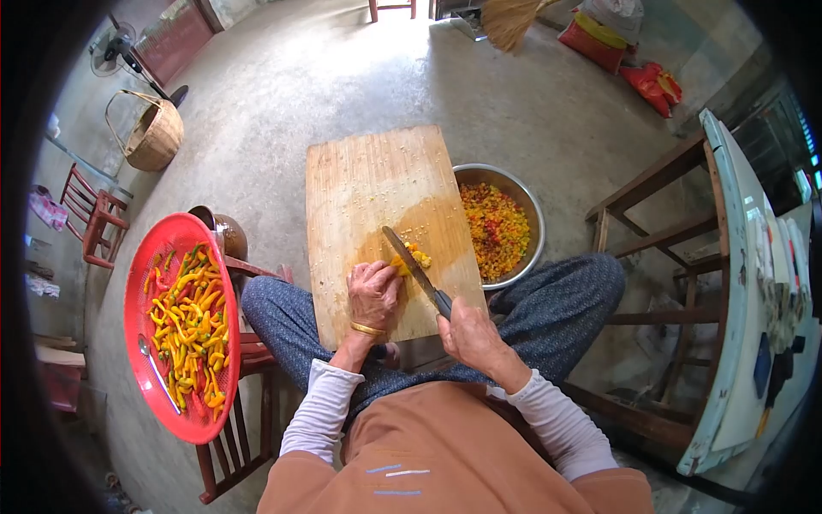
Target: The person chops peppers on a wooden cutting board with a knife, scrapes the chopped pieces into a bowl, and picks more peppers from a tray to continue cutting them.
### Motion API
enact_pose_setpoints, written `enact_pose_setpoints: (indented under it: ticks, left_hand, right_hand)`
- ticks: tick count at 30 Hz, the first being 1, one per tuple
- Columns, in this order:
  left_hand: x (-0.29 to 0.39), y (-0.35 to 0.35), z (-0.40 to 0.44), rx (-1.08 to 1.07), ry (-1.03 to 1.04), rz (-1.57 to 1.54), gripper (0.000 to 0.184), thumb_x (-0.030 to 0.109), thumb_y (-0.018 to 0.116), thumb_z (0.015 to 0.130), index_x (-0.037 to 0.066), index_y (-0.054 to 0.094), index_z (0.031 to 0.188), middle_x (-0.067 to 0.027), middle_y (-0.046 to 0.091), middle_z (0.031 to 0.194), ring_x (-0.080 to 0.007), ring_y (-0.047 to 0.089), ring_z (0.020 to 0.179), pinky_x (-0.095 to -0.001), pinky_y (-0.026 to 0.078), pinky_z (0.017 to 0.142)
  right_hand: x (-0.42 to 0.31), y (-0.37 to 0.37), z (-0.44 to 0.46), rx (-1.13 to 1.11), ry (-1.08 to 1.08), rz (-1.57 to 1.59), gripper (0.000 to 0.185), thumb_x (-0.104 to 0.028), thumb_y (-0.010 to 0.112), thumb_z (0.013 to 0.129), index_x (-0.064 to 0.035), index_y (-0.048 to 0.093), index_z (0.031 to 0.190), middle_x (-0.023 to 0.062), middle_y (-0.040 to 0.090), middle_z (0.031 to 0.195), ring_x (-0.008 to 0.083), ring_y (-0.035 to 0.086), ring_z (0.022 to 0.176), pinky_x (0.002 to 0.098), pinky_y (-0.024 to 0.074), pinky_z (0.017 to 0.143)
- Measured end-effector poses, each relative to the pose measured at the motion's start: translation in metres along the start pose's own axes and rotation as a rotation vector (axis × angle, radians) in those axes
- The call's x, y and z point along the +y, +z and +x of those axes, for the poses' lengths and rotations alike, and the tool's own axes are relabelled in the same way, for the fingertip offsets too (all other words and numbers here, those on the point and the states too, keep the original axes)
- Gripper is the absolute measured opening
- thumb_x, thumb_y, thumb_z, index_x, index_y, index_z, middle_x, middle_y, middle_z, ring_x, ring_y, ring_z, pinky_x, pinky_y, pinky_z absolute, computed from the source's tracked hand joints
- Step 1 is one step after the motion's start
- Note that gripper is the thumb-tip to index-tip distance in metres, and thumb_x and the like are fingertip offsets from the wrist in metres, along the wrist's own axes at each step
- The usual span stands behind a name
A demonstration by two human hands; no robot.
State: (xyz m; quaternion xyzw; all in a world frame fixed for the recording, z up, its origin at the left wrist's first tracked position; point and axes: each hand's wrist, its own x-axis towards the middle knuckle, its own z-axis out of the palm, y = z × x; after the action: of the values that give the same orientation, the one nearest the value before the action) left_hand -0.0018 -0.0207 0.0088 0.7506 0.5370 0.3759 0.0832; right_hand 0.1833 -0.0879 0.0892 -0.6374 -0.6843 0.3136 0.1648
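My right hand [476,336] grips the black handle of a kitchen knife [414,267], its blade slanting up and left over the wooden chopping board [360,184]. Beside the blade, my left hand [374,293] presses yellow chili peppers [399,265] against the board with curled fingers. A gold bangle circles that wrist. Small chopped yellow pieces [419,255] lie just past the blade, and pale seeds are scattered across the wood. A damp, darker patch spreads over the middle of the board. Part of the held peppers is hidden by my fingers and the knife.
On the left, a red plastic basket [137,295] of whole chilies and a spoon [161,373] rests on a wooden chair [248,445]. A metal basin [538,227] of chopped chilies stands right of the board. Farther right is a table [728,283]; a wicker basket [156,137] sits back left.
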Motion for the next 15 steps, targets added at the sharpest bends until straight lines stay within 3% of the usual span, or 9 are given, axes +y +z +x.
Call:
enact_pose_setpoints:
  ticks: [5,15]
  left_hand:
    - [0.000,0.005,0.001,0.018,-0.094,-0.133,0.017,0.008,0.069,0.070,0.005,0.067,0.087,-0.0071,0.066,0.088,-0.0271,0.058,0.083,-0.0368,0.043,0.078]
    - [-0.010,0.005,0.010,-0.065,0.073,-0.123,0.009,0.003,0.067,0.068,0.001,0.064,0.076,-0.0108,0.064,0.079,-0.0294,0.060,0.076,-0.0361,0.048,0.071]
  right_hand:
    - [-0.001,-0.003,0.002,-0.045,0.010,0.030,0.025,-0.018,0.059,0.084,0.0052,0.047,0.084,0.0306,0.058,0.067,0.0477,0.059,0.066,0.0528,0.0482,0.060]
    - [-0.006,0.007,0.014,-0.033,0.053,0.041,0.027,-0.020,0.057,0.086,0.0042,0.047,0.086,0.0304,0.059,0.069,0.0479,0.060,0.068,0.0534,0.0482,0.061]
